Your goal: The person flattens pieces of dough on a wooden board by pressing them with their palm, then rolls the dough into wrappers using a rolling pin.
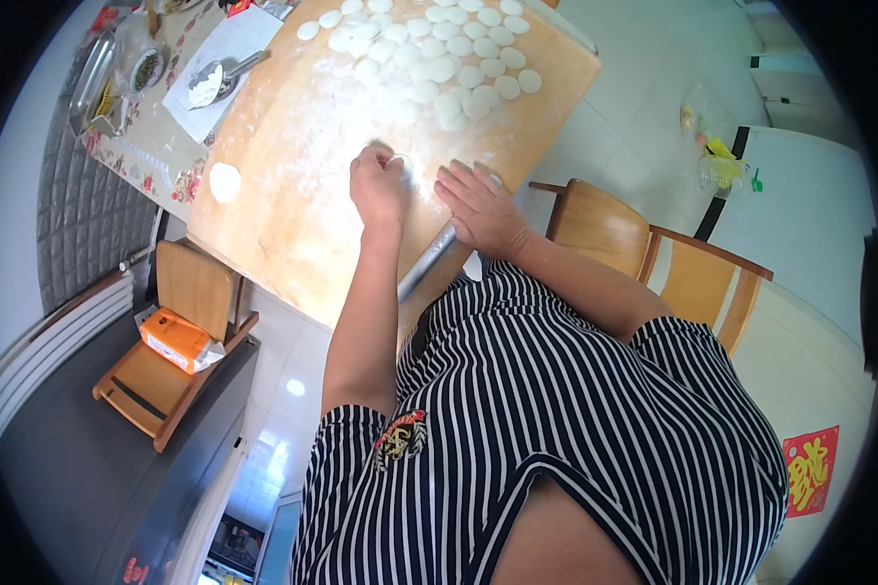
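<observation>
My left hand [378, 187] is over the floured wooden board [293, 234], its fingers pinched at the edge of a small white dough round [404, 168]. Close by on the right, my right hand [481, 207] lies palm down with fingers stretched and close together, on a rolling pin [427, 261] that slants toward my body. Part of the pin is hidden under that hand. Many flat dough rounds [442, 68] lie spread and overlapping at the board's far side. One larger white piece [224, 182] sits alone near the left edge.
On the flowered tablecloth [171, 127] at the left, a dark bowl of flour [207, 86] with a spoon stands on white paper. Wooden chairs [600, 222] stand right of the board, and another chair [193, 283] at the left holds an orange package [176, 338].
</observation>
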Tool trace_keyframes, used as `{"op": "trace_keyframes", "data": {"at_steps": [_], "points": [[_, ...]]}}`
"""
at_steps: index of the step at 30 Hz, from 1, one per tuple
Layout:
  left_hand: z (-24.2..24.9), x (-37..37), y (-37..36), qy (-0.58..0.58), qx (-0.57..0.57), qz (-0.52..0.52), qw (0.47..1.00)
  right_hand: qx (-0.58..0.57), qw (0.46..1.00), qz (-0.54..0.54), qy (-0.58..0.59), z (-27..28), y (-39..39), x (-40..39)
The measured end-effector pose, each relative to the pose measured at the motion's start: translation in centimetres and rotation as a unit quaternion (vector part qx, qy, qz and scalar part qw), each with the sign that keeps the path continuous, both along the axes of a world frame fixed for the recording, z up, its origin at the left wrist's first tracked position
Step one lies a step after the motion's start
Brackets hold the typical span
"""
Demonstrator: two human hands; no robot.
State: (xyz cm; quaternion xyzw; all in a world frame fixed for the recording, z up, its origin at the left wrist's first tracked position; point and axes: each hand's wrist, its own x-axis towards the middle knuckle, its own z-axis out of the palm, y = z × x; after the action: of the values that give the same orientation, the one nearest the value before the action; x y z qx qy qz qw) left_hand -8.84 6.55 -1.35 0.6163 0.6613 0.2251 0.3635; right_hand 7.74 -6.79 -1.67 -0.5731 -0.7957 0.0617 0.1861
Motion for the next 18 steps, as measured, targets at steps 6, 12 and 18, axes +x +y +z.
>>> {"op": "trace_keyframes", "data": {"at_steps": [6, 12, 18], "points": [[0.7, -2.5, -3.0, 0.082, -0.026, -0.156, 0.984, 0.007, 0.999, -0.033, 0.025, -0.2, 0.7, -0.5], [-1.3, -4.9, -2.9, -0.224, -0.1, 0.051, 0.968, 0.026, 0.999, -0.021, -0.001, 0.1, 0.9, -0.4], [0.6, -5.6, -0.7, 0.047, -0.095, -0.13, 0.986, 0.013, 1.0, -0.024, 0.008, 0.2, 1.4, -0.6]]}}
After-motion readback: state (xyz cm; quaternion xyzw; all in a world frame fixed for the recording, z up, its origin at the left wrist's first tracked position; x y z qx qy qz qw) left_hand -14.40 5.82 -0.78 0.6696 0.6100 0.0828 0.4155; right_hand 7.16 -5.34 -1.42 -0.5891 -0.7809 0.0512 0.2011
